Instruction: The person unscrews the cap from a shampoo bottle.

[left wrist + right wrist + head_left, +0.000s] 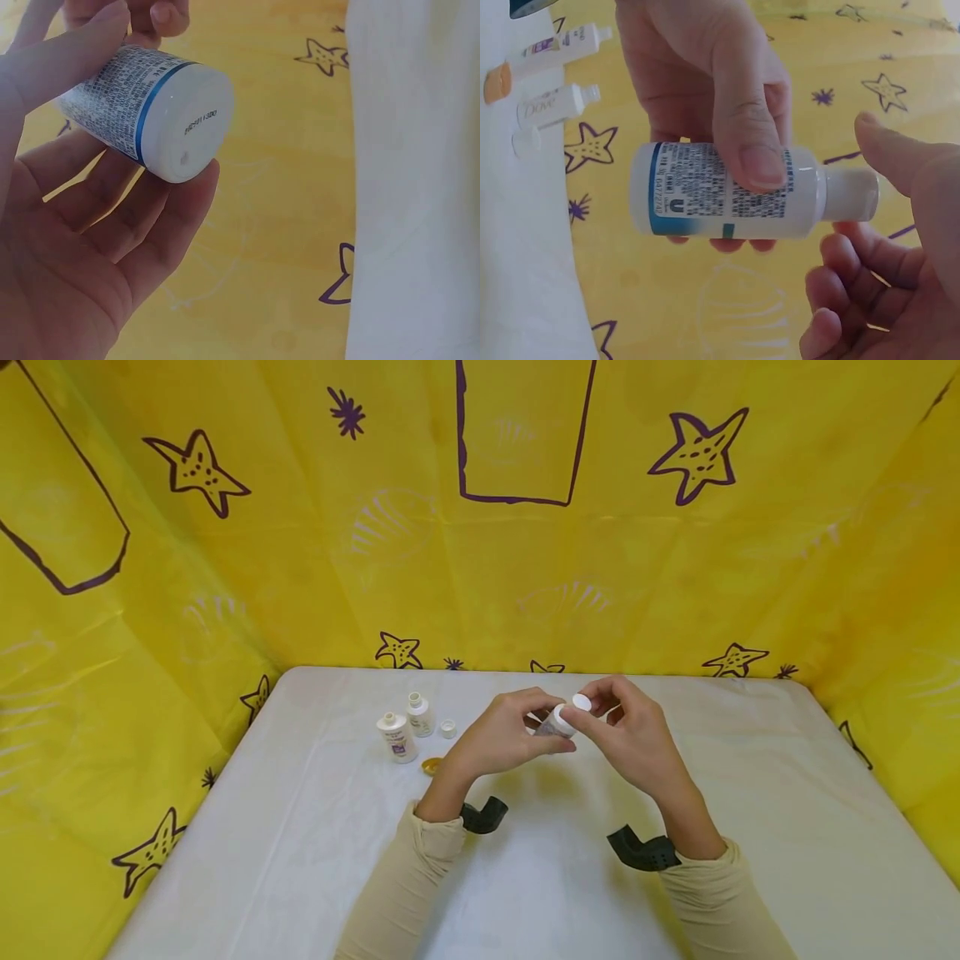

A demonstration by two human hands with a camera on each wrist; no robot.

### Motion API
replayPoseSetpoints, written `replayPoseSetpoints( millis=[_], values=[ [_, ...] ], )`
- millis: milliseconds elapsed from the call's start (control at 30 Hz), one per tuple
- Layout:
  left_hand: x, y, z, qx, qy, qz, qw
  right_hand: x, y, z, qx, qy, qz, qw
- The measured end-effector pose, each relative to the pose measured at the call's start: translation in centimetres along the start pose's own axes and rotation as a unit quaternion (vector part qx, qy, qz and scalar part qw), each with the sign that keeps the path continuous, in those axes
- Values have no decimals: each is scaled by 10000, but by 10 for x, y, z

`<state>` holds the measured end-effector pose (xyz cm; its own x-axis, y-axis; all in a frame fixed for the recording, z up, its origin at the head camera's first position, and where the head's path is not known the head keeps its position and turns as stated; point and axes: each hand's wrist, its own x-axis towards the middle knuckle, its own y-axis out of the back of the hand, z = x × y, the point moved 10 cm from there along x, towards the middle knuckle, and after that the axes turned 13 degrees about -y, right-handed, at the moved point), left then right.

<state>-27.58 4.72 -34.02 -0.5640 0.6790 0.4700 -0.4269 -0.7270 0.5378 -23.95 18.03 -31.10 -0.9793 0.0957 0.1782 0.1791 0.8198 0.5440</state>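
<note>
A small white bottle (694,195) with a blue stripe and printed label is held in my left hand (491,737), tilted above the table. The left thumb lies across the label and the fingers support the other side, as the left wrist view shows. A white cap (853,193) sits on the bottle's neck. My right hand (641,743) is at that cap, its thumb (881,142) raised apart from it and its loosely curled fingers (840,255) right at the cap's edge. In the left wrist view the bottle's base (193,127) faces the camera.
On the white table (300,827), left of my hands, stand two uncapped white bottles, one nearer (397,740) and one behind (421,718). A small white cap (447,728) and an orange cap (431,766) lie near them. A yellow patterned curtain (480,568) encloses the table's back and sides.
</note>
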Motion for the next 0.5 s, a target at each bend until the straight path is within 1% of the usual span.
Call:
replayPoseSetpoints(
  millis=[133, 233, 333, 500],
  values=[
    [0, 0, 1, 188, -1, -57, 9998, -1, 1, 2, -85, -131, 133, 9998],
    [0, 0, 1, 272, 17, -84, 9996, -2, 1, 1, -52, -67, 184, 9998],
    [0, 1, 2, 291, 64, -96, 9995, -3, 1, -3, -15, 166, 212, 9996],
    [-1, 1, 1, 356, 116, -123, 9992, -7, 0, -15, -68, 769, 219, 9968]
  ],
)
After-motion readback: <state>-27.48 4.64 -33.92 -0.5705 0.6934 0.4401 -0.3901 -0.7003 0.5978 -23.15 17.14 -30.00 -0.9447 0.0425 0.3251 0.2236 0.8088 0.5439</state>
